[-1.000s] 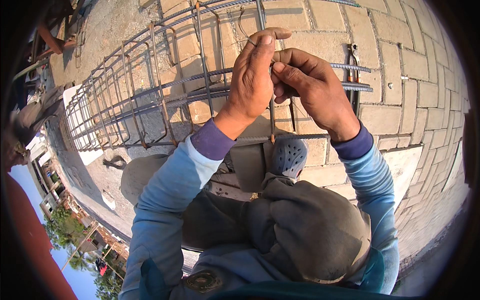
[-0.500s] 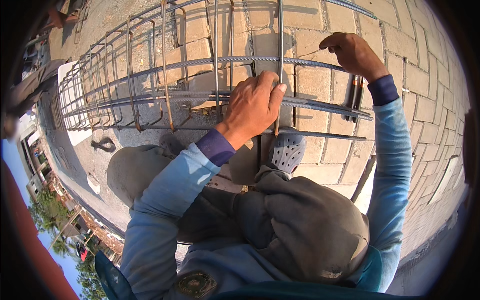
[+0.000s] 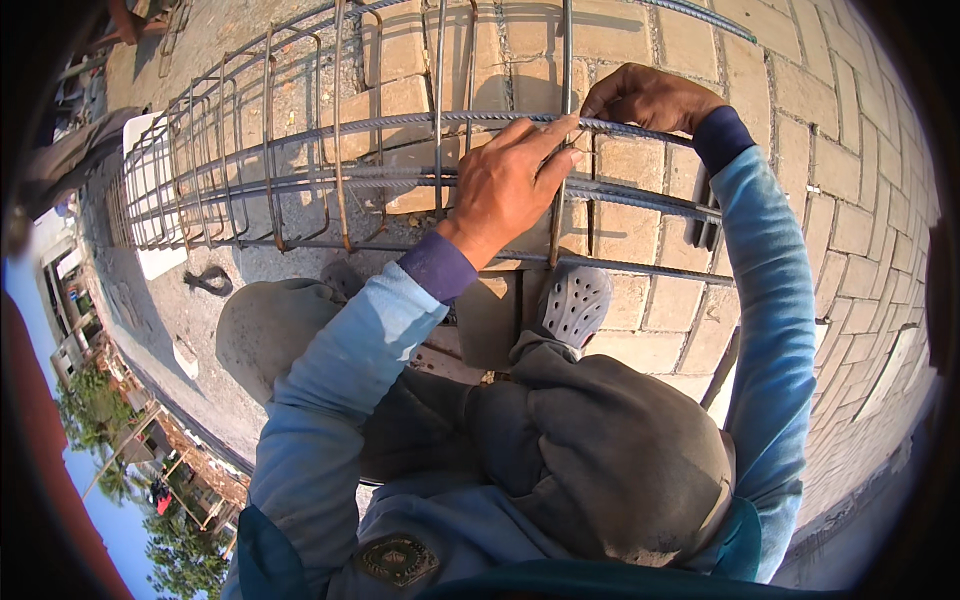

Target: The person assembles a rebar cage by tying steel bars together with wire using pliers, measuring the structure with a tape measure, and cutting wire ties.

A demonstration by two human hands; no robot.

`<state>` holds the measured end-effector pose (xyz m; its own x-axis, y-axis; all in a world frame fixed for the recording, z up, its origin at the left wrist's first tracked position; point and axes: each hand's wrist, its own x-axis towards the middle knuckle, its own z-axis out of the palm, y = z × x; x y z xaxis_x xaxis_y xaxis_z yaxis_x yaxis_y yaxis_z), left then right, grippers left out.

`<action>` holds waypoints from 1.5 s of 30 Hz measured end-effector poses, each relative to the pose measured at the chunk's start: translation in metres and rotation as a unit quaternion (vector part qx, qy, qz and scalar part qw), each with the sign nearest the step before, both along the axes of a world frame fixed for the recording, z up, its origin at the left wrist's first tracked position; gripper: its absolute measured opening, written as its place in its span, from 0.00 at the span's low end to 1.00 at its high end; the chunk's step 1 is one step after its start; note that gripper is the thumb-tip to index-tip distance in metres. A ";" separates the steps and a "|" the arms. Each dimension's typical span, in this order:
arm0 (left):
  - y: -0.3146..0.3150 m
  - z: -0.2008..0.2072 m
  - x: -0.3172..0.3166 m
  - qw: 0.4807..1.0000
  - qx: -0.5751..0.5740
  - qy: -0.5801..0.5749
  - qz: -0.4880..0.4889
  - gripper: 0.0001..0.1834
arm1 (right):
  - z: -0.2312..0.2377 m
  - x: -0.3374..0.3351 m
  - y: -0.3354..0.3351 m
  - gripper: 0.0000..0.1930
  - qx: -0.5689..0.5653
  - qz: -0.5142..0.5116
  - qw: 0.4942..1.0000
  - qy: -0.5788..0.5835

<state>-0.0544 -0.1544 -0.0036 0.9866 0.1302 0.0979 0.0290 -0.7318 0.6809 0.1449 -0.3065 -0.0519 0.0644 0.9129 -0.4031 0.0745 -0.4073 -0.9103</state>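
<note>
A long cage of ribbed steel bars (image 3: pixel 400 122) and square stirrups (image 3: pixel 566 60) lies across in front of me. My left hand (image 3: pixel 505 195) is closed at one stirrup, its index finger and thumb against the crossing with the upper near bar. My right hand (image 3: pixel 655 98) reaches over that bar from the right, fingers pinched at the same crossing. It holds a thin tie wire, of which little shows between the hands. Below the right wrist lies a tool with dark handles (image 3: pixel 706 232), partly covered by my forearm and the bars.
Beige paving blocks (image 3: pixel 840 225) extend to the right. A white board (image 3: pixel 150 200) lies under the cage's far left end, with a dark loop (image 3: pixel 208 281) on the grey ground nearby. My grey perforated clog (image 3: pixel 577 305) stands close to the lowest bar.
My right hand has moved left and in to the stirrup crossing with the wire. The left index finger has stretched toward that crossing. My right forearm now covers part of the tool.
</note>
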 end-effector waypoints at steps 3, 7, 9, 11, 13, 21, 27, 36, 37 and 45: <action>0.004 -0.008 -0.002 0.999 0.012 -0.032 -0.022 0.14 | 0.012 -0.010 0.024 0.12 -0.048 0.008 0.997 -0.062; 0.005 -0.007 0.001 0.998 0.006 -0.046 -0.042 0.10 | 0.019 -0.021 0.025 0.07 0.024 -0.024 0.945 -0.326; 0.009 -0.010 0.003 0.997 0.009 -0.055 -0.051 0.09 | 0.021 -0.020 0.021 0.09 0.011 -0.030 0.926 -0.377; 0.009 -0.011 0.005 0.996 0.005 -0.069 -0.047 0.08 | 0.032 -0.026 0.019 0.10 -0.059 -0.020 0.905 -0.421; 0.010 -0.011 0.006 0.996 -0.004 -0.075 -0.044 0.07 | 0.035 -0.034 0.015 0.11 -0.048 -0.067 0.915 -0.395; 0.003 -0.002 0.015 0.988 -0.128 0.037 0.072 0.11 | 0.033 -0.046 0.010 0.09 0.039 -0.142 0.918 -0.369; 0.017 -0.004 0.037 0.960 0.078 -0.266 -0.030 0.16 | 0.039 -0.056 0.007 0.08 0.077 -0.141 0.903 -0.399; 0.025 0.006 0.054 0.985 -0.026 0.159 0.053 0.17 | 0.053 -0.068 0.009 0.14 0.026 -0.171 0.923 -0.343; 0.024 0.006 0.054 0.985 -0.021 0.158 0.059 0.17 | 0.052 -0.070 0.010 0.15 0.002 -0.180 0.925 -0.335; 0.008 -0.017 -0.021 0.988 0.122 -0.093 -0.011 0.12 | 0.052 -0.069 0.013 0.19 -0.056 -0.222 0.946 -0.229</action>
<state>-0.0751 -0.1461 -0.0206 0.9509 0.0586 0.3038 -0.0984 -0.8736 0.4765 0.0759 -0.2933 -0.0001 0.6232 0.7078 -0.3326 0.2495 -0.5830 -0.7732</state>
